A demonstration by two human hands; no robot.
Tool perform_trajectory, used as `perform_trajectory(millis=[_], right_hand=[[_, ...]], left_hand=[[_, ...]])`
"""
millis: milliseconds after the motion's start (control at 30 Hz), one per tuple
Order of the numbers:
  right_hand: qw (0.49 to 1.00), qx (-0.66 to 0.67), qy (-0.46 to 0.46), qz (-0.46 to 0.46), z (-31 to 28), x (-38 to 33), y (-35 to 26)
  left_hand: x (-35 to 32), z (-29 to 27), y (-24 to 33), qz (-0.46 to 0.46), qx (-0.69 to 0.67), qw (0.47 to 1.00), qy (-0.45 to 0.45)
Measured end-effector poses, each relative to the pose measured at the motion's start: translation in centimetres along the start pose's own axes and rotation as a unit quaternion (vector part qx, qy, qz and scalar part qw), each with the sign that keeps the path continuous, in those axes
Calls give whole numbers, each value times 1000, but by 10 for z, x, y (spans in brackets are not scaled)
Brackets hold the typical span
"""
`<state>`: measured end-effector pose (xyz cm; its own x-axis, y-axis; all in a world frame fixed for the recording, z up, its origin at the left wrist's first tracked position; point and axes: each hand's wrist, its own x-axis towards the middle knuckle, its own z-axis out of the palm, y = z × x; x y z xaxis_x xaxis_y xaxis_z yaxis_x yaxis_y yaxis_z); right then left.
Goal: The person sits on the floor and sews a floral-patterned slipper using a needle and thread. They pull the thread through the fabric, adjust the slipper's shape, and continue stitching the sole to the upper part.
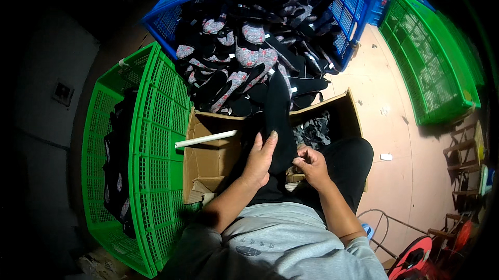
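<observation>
A long black cloth shoe upper (278, 108) lies lengthwise over my lap, its narrow end pointing away from me. My left hand (258, 164) grips its near left side, thumb laid on top and fingers underneath. At its near right edge my right hand (314, 168) is closed in a pinch, thumb against the forefinger; what sits between those fingertips is too small to make out. Just beyond is a heap of similar black uppers (254, 56), several showing a grey floral lining with pink spots.
The heap spills from a blue plastic crate (358, 20). A cardboard box (221, 160) stands around my knees, with dark scraps (313, 130) inside and a white tube (205, 138) across its left edge. Green crates (161, 176) stand left and another green crate (429, 67) right.
</observation>
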<state>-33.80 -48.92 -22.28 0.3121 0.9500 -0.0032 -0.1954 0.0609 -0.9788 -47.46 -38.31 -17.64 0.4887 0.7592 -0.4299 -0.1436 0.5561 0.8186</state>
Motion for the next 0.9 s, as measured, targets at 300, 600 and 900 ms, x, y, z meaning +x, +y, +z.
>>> perform_trajectory(millis=[300,600,900], right_hand=[[988,51,0,143,16,-1,-9],[981,134,60,127,38,3,-29],[967,77,196,146,-17,-6,11]], left_hand=[[6,-19,-15,206,293,930,79],[4,-32,-3,237,352,903,65],[-4,-96,48,-101,-96,990,-28]])
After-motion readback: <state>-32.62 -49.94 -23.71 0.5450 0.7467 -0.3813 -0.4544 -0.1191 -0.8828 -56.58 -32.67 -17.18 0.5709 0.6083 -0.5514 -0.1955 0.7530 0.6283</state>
